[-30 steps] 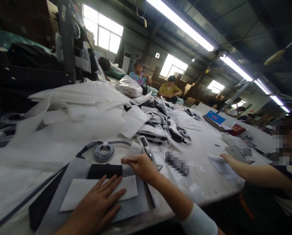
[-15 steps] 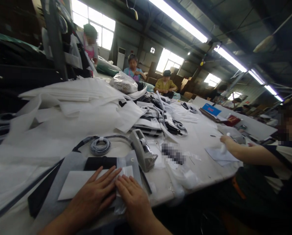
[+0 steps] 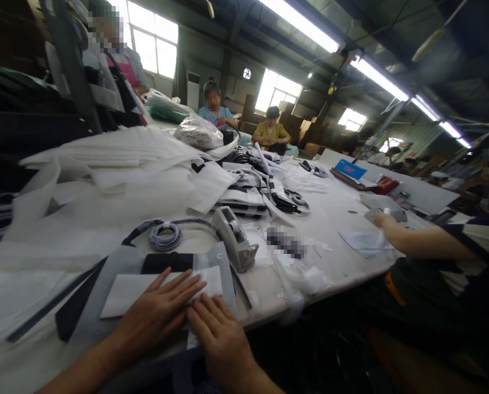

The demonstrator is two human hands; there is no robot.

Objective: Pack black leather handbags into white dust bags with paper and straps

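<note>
My left hand (image 3: 160,306) lies flat with fingers stretched across a white sheet (image 3: 123,290). The sheet rests on a black flat piece (image 3: 162,263) with translucent grey wrapping (image 3: 92,306) around it. My right hand (image 3: 220,331) presses on the near right part of the same wrapped piece, fingers extended and tips beside the left fingertips. What lies under both palms is hidden. Just beyond sits a grey tape dispenser (image 3: 234,241), with a wrapped coil of grey cord (image 3: 165,235) to its left. A dark strap (image 3: 51,303) runs off to the left.
White sheets (image 3: 117,191) are heaped on the left. Behind the dispenser lies a pile of black and white wrapped pieces (image 3: 244,205). Crumpled clear plastic (image 3: 306,279) hangs near the table edge. On the right, a co-worker's arm (image 3: 408,238) reaches over papers (image 3: 363,241).
The view has shifted slightly. My right hand has slid a little toward me along the wrapped piece, while my left stays flat on the sheet. The co-worker's hand on the right has moved off the papers.
</note>
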